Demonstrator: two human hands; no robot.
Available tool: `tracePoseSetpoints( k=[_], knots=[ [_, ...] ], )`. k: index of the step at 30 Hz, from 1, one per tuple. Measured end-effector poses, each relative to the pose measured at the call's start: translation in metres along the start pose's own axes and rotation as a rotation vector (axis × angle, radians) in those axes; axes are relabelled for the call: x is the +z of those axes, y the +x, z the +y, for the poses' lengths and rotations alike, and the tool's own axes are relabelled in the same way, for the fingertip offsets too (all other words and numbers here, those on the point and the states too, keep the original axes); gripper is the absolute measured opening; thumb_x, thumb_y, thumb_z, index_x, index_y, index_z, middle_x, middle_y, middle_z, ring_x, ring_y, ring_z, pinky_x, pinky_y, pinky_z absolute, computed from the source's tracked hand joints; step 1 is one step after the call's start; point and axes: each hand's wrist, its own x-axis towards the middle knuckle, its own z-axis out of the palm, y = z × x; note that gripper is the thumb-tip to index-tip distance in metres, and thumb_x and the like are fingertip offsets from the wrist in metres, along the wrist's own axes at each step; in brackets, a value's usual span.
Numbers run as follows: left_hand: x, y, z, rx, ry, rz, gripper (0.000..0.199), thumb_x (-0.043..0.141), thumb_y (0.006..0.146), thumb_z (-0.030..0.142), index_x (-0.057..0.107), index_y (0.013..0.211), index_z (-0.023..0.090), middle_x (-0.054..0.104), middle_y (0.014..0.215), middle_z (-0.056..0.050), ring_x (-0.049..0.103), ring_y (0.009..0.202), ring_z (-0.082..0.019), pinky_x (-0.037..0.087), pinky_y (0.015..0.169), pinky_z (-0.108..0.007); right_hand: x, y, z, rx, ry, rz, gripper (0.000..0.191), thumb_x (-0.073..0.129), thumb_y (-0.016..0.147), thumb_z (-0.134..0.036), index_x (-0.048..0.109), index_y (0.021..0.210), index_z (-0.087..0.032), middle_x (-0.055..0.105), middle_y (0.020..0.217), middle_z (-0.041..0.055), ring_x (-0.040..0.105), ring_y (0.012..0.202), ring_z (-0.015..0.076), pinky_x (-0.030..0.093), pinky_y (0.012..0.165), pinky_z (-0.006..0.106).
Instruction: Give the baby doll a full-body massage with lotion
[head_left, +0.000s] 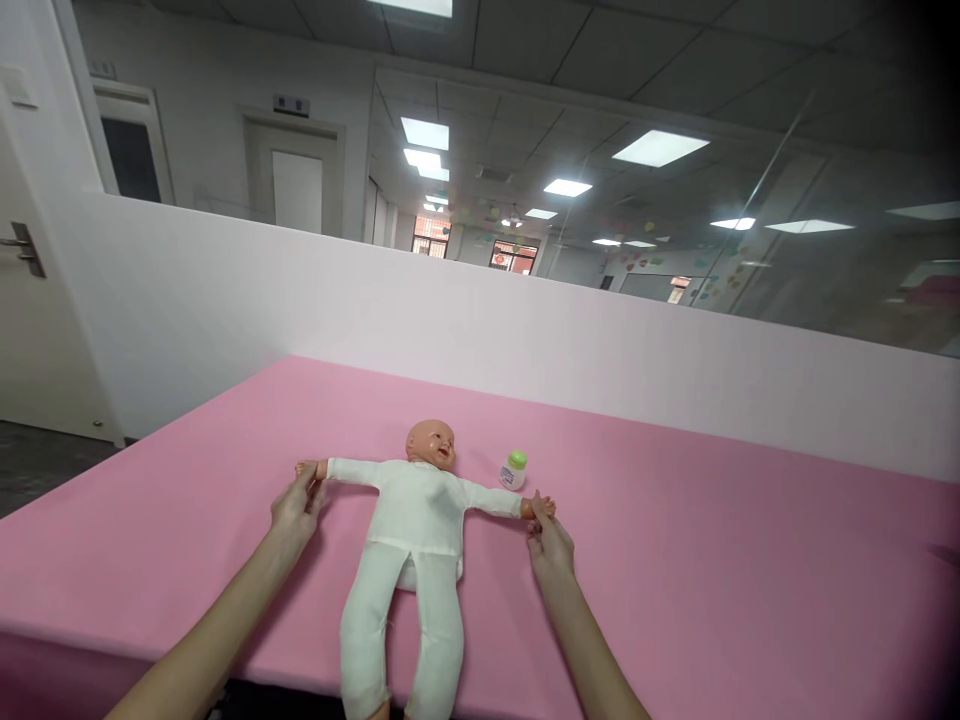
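Note:
A baby doll (416, 510) in a white top and trousers lies on its back on the pink table surface (697, 560), its arms stretched out to both sides. My left hand (297, 505) grips the doll's hand at the left. At the right, my right hand (551, 540) holds the doll's other hand between thumb and fingers. A small jar (514, 471) with a green lid stands just above the doll's right-side sleeve. The doll's head is turned toward the jar, and its feet run past the lower edge of the view.
A low white wall (480, 330) with glass above it runs along the table's far side. A door (45, 300) with a metal handle is at the left. The table's front edge crosses the lower left.

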Motion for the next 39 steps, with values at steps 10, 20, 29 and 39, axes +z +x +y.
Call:
tracePoseSetpoints(
  k=[10,20,29,39],
  knots=[
    [0.038,-0.078,-0.011,0.724,0.662,-0.631,0.019,0.074,0.088,0.038,0.075,0.096,0.022,0.074,0.097,-0.005,0.069,0.089,-0.021,0.057,0.074,-0.031,0.058,-0.082,-0.015,-0.732,-0.414,-0.511,0.020,0.073,0.088,-0.034,0.072,0.101,-0.019,0.074,0.095,0.0075,0.068,0.082,0.0210,0.056,0.071,0.032],
    [0.032,-0.081,-0.030,1.061,0.994,-0.963,0.016,0.060,0.098,0.028,0.076,0.098,0.025,0.075,0.092,-0.005,0.067,0.086,-0.020,0.049,0.068,-0.028,0.056,-0.100,0.008,-1.216,-0.718,-0.905,0.021,0.051,0.099,-0.015,0.071,0.102,-0.020,0.076,0.094,0.0080,0.070,0.082,0.0205,0.056,0.071,0.032],
    [0.022,-0.030,0.020,0.060,0.144,-0.094,0.017,0.085,0.077,0.022,0.072,0.086,0.017,0.072,0.093,-0.004,0.069,0.079,-0.014,0.057,0.063,-0.021,0.012,-0.015,-0.017,-0.163,-0.089,-0.119,0.042,0.091,0.060,-0.047,0.071,0.082,-0.017,0.068,0.073,0.0014,0.059,0.062,0.0155,0.052,0.057,0.027],
    [0.003,-0.011,0.017,-0.151,-0.059,0.041,0.010,0.074,0.086,0.011,0.070,0.082,0.018,0.070,0.086,-0.002,0.068,0.075,-0.010,0.057,0.062,-0.016,0.003,-0.006,-0.003,-0.039,0.064,0.006,0.039,0.092,0.054,-0.043,0.070,0.076,-0.019,0.060,0.063,-0.0027,0.049,0.053,0.0117,0.049,0.050,0.027]
  ],
)
